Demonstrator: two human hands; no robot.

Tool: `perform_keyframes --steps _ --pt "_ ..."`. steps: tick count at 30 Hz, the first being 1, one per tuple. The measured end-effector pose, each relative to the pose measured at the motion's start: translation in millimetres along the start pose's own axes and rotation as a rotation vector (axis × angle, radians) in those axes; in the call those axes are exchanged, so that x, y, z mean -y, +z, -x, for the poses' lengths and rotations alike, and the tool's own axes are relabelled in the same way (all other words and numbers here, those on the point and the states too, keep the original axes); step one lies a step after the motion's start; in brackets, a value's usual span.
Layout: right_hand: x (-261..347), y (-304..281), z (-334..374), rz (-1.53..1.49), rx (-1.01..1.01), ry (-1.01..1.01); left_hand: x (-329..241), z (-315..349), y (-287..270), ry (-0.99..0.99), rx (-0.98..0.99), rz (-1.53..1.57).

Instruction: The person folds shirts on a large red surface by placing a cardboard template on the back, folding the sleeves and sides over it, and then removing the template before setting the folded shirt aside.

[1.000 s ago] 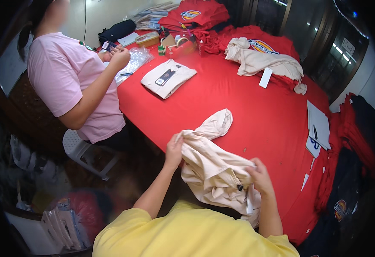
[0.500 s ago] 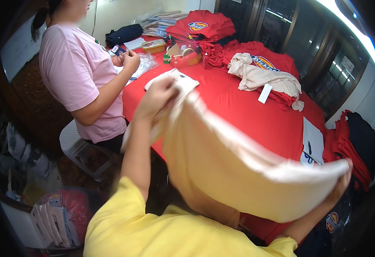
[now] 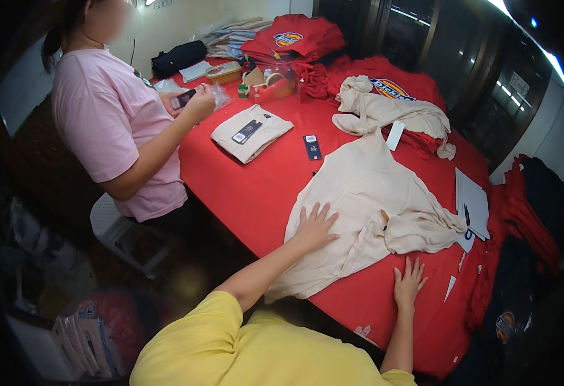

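Observation:
A cream T-shirt (image 3: pixel 359 199) lies spread and creased over the near part of the red-covered table (image 3: pixel 243 199), one edge hanging over the front. My left hand (image 3: pixel 315 230) rests flat on its left side, fingers spread. Just below the shirt, my right hand (image 3: pixel 409 283) lies on the red cover with its fingers apart, holding nothing. Beyond the shirt is a dark hang tag (image 3: pixel 312 147). A folded cream shirt (image 3: pixel 266 138) with another dark tag (image 3: pixel 247 131) on it lies farther left.
At the left a co-worker in a pink shirt (image 3: pixel 101 116) holds a dark tag (image 3: pixel 183 98). Red shirts (image 3: pixel 307 38) are stacked at the back. A crumpled cream shirt (image 3: pixel 397 106) tops the right pile. White papers (image 3: pixel 473 199) with a pen lie right. A white stool (image 3: pixel 124 231) stands left.
The cream shirt, held up and stretched between both hands before, now lies on the table. Both hands have let go and come down, uncovering the folded shirt and the tags.

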State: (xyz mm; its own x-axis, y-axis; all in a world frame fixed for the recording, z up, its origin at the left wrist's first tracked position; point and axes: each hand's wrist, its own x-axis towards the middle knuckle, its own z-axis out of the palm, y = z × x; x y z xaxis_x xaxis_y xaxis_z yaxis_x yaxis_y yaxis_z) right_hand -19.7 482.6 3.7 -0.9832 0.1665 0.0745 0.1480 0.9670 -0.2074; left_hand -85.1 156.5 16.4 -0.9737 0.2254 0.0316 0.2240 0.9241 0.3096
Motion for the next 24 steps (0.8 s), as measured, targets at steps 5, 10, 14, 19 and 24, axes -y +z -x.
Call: perform_keyframes --steps 5,10,14,19,24 --pt "-8.6 15.1 4.8 -0.054 -0.099 -0.020 27.8 17.4 26.3 0.085 -0.273 0.016" --pt "11.9 23.9 -16.6 -0.396 -0.283 -0.194 18.4 12.0 27.9 0.082 -0.342 0.036" --pt "51.0 32.7 -28.2 -0.067 -0.177 -0.221 22.3 14.5 28.1 0.059 -0.336 0.055" --pt "48.8 35.1 -25.9 -0.160 -0.259 -0.178 19.5 14.8 29.1 0.053 -0.338 0.057" --pt "41.7 40.9 -29.1 -0.308 -0.342 -0.173 20.7 14.4 27.3 0.048 -0.353 0.077"
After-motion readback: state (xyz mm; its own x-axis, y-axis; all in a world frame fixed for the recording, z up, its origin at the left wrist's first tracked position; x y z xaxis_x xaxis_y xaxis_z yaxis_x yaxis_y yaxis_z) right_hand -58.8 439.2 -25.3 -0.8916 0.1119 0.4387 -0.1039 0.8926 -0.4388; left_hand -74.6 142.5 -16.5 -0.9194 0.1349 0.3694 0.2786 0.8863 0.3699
